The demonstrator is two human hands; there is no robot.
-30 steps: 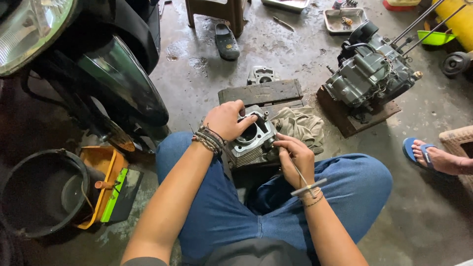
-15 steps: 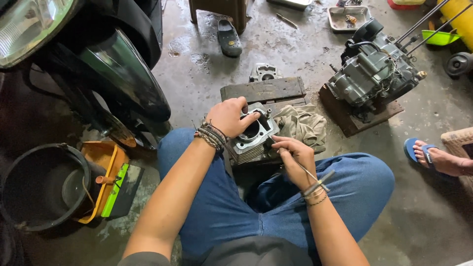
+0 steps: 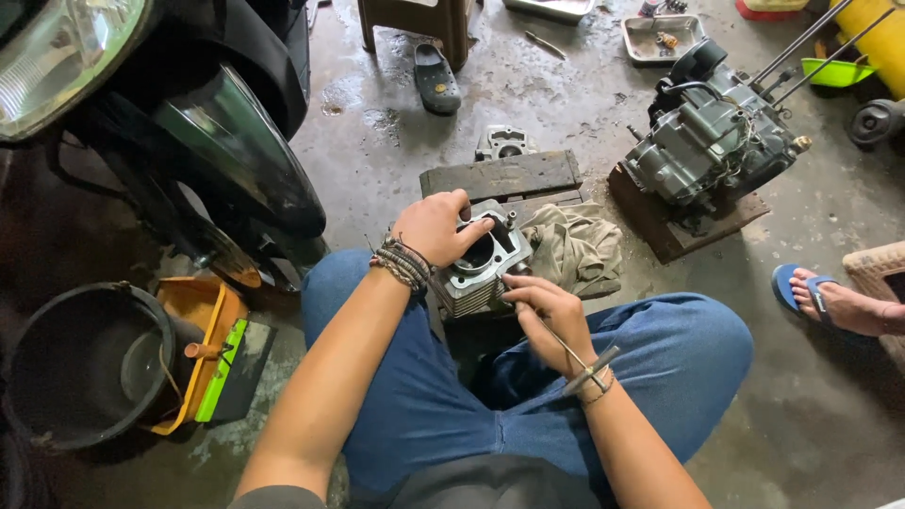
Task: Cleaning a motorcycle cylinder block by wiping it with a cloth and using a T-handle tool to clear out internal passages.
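Your right hand (image 3: pixel 551 311) was closed around a thin metal tool (image 3: pixel 570 353), its tip at the near edge of the finned engine cylinder (image 3: pixel 481 269), which sat between your knees in front of the wooden blocks (image 3: pixel 500 177). Your left hand (image 3: pixel 438 226) gripped its top rim. Cast metal, it looked heavy and rigid, with sharp fins; the flat top seemed the safest hold. Beyond lay a rag (image 3: pixel 575 250), then the engine block (image 3: pixel 712 141); open floor lay to the right.

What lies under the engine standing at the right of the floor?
The engine rests on a flat wooden block, which sits on the concrete floor. The block's middle is covered by the engine, so nothing there shows.
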